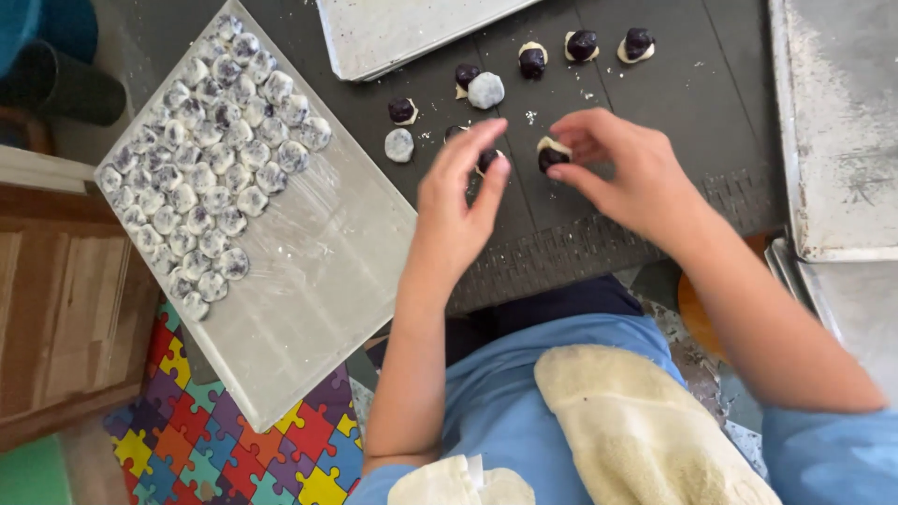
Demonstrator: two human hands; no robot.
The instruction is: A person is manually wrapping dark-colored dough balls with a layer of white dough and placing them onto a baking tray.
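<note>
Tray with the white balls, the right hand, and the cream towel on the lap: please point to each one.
Tray (pixel 327 281), head view, bare wrapped surface.
Right hand (pixel 627 173), head view, back of hand.
Cream towel (pixel 636 430), head view, middle of cloth.

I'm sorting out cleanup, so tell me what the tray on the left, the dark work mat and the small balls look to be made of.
Tray: apparently metal under clear plastic film; wrinkled, glossy, flour-dusted surface.
Work mat: probably rubber or silicone; matte dark grey with a textured front edge.
Balls: soft pale dough around a dark filling, likely; powdery white skin, dark showing through. The piece in the right hand shows both layers.
</note>
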